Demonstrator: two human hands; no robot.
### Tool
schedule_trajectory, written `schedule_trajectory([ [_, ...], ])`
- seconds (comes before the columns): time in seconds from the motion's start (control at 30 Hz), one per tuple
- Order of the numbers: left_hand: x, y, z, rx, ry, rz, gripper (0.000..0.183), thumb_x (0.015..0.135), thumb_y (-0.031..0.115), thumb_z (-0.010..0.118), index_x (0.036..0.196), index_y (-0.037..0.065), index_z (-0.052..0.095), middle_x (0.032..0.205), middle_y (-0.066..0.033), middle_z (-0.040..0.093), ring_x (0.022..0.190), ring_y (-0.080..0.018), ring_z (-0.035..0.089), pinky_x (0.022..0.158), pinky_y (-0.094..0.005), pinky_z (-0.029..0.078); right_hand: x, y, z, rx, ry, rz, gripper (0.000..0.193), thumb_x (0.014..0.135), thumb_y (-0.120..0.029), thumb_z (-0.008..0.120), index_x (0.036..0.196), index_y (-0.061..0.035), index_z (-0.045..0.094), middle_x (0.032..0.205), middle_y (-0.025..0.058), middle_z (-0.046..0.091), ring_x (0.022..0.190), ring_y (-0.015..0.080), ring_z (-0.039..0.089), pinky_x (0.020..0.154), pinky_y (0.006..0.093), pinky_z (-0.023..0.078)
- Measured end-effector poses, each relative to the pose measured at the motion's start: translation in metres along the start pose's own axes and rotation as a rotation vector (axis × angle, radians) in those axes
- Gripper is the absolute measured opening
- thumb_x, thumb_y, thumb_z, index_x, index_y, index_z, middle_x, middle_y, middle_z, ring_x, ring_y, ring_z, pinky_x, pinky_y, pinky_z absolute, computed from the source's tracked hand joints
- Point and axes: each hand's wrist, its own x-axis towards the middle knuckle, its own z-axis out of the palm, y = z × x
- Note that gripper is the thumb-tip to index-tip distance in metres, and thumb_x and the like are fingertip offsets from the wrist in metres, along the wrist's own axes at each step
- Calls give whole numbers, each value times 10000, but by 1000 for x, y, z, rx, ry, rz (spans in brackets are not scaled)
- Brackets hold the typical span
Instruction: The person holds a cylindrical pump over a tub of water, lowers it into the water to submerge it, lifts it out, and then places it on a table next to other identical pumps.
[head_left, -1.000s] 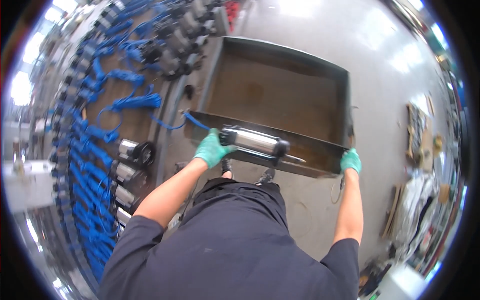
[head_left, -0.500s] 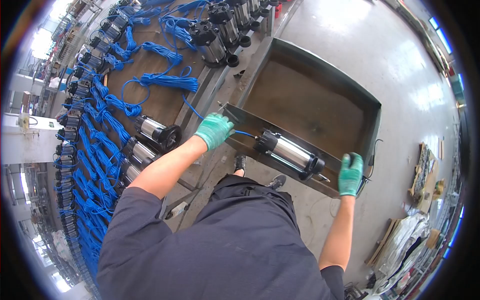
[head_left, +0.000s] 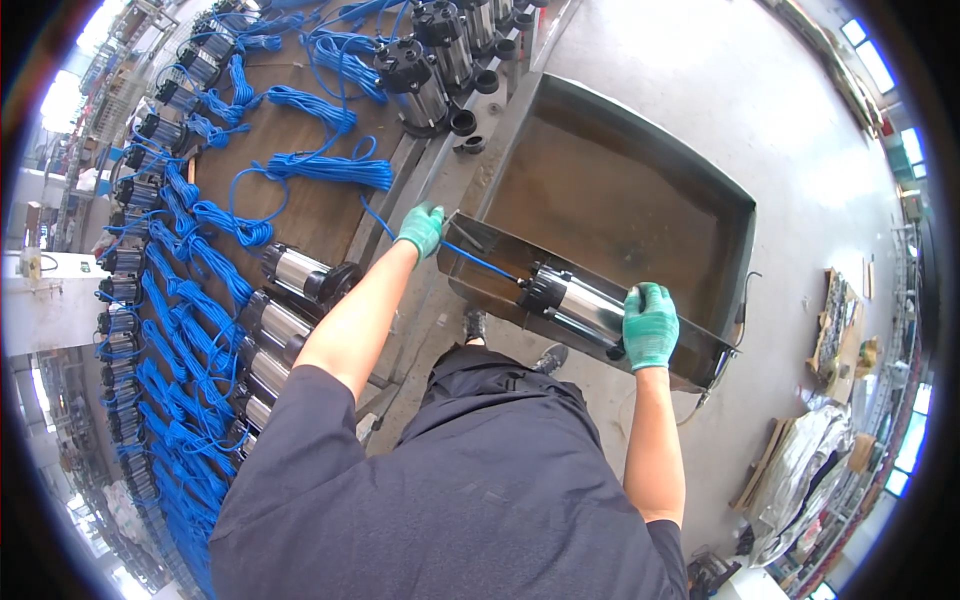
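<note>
Right hand (head_left: 651, 328) on pump (head_left: 585, 308) — tank (head_left: 742, 255), blue cables (head_left: 335, 168)

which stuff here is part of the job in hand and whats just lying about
Seemingly in use:
Steel cylinder, right hand on one end
Blue cable, running from the cylinder past the left hand; whether it is gripped is unclear
Metal tank, cylinder along its near side

Apparently just lying about:
Standing cylinders, upper left
Crumpled sheeting, floor at right

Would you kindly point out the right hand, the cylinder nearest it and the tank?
Right hand (head_left: 650, 328): head view, on the back of the hand.
Cylinder (head_left: 588, 309): head view, on its silver body.
Tank (head_left: 738, 255): head view, on its right wall.
</note>
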Motion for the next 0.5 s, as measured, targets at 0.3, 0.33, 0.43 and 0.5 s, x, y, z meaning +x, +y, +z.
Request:
schedule_trajectory([
  [0.3, -16, 69, -35, -552, -406, -483, 264, 1040, 324, 605, 965, 71, 618, 695, 2, 594, 550, -140, 524, 490, -306, 409, -3, 5, 2, -24, 36, 34, 123, 926, -202, 675, 950, -83, 700, 932, 118, 680, 855, 328, 669, 770, 442, 544],
  [0.33, -24, 64, -34, -368, -192, -196, 268, 1036, 322, 616, 971, 63, 616, 694, 3, 592, 562, -145, 535, 513, -311, 421, -2, 4, 2, -31, 24, 39, 122, 927, -202, 672, 950, -85, 700, 932, 116, 680, 856, 328, 669, 770, 443, 544],
  [0.43, -51, 75, -44, -145, 124, 177, 246, 1038, 280, 629, 1004, 36, 614, 712, 6, 607, 605, -150, 571, 573, -329, 448, -2, 4, 1, -41, 17, 47, 121, 928, -204, 669, 949, -88, 700, 932, 113, 680, 859, 328, 669, 770, 445, 544],
  [0.5, -66, 91, -62, -440, 91, 87, 196, 1053, 243, 608, 1018, 51, 629, 743, 7, 635, 615, -118, 600, 548, -290, 446, -3, 4, -1, -41, 22, 44, 121, 928, -205, 667, 948, -90, 700, 932, 112, 680, 861, 328, 669, 771, 446, 544],
])
